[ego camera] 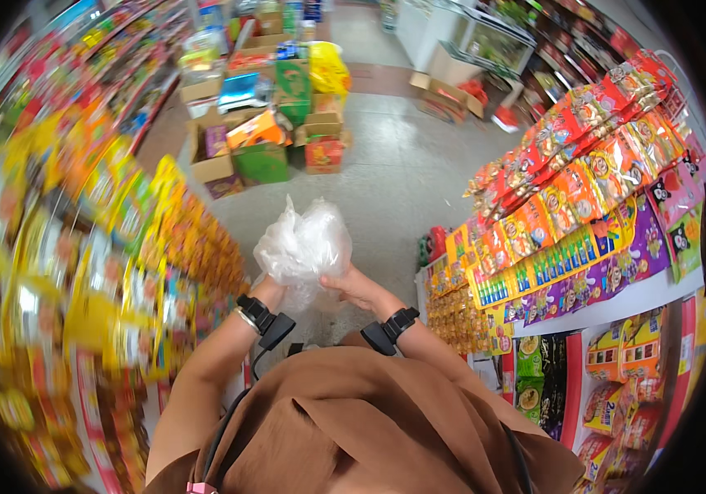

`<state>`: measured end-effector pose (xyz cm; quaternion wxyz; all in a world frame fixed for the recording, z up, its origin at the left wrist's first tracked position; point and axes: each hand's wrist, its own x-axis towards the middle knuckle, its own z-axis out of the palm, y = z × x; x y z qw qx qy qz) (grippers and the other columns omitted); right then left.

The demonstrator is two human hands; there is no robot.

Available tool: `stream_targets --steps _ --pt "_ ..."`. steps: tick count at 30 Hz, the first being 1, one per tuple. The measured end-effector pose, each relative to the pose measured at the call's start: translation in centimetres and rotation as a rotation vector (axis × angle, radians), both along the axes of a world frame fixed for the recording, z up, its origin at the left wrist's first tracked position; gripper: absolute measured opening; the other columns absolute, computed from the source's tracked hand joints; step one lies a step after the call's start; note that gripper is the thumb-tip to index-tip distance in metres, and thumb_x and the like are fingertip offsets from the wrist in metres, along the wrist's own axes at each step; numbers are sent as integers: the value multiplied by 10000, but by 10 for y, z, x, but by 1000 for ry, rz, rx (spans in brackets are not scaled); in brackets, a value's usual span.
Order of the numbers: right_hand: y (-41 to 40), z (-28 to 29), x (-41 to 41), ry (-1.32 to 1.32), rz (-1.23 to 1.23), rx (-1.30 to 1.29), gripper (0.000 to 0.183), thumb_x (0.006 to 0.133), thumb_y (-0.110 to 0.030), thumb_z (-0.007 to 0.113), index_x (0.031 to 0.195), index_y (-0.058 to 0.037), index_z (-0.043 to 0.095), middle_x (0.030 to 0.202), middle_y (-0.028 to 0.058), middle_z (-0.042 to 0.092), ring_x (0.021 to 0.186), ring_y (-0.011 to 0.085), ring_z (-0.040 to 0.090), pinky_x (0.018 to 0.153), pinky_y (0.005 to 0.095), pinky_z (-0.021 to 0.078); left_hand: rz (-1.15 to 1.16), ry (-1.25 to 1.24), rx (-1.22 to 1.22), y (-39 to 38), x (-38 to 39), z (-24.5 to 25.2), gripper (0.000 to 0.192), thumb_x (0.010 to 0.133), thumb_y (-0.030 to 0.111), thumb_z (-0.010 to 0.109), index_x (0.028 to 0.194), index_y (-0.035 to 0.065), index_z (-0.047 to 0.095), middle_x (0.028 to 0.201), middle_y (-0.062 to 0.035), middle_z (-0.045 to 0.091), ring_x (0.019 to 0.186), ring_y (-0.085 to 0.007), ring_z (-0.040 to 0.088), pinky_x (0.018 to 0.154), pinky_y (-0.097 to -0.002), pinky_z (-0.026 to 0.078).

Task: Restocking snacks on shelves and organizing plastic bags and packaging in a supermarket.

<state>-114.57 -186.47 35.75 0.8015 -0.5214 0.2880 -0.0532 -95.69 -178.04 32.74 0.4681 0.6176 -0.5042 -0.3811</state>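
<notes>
A bunched-up clear plastic bag (306,244) is held out in front of my body, above the grey floor. My left hand (272,289) is at the bag's lower left, its fingers mostly hidden behind the crumpled film. On the lower right, my right hand (356,287) grips the bag, with the thumb laid on the plastic. Both wrists carry black straps with a dark module. Whether the bag has anything inside cannot be told.
Hanging snack packets (575,185) line a rack on the right, and yellow snack packets (195,228) hang close on the left. Open cardboard boxes (211,167) stand on the floor ahead. Another open carton (439,102) lies farther off, below a glass tank (495,43).
</notes>
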Motion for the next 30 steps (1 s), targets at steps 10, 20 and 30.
stream_targets --steps 10,20,30 --pt "-308 -17 95 -375 -869 -214 672 669 57 591 1278 -39 324 1152 97 488 1039 186 497 844 315 435 -256 1055 243 -360 61 -27 373 834 203 581 1176 86 489 1100 -51 570 965 -190 554 803 -347 458" --pt "-618 -70 184 -16 -805 -468 695 633 -14 626 1270 -8 349 1088 142 534 1024 215 515 862 312 426 -356 495 300 -576 230 5 346 921 197 431 1243 73 440 1182 -103 526 1101 -210 500 903 -335 411" --pt "-880 -269 -94 822 -1453 -513 619 693 -103 656 1235 -26 365 1043 128 538 963 238 530 849 351 440 463 351 622 -802 388 -82 321 807 140 527 1107 30 493 883 -84 599 745 -178 596 619 -291 483"
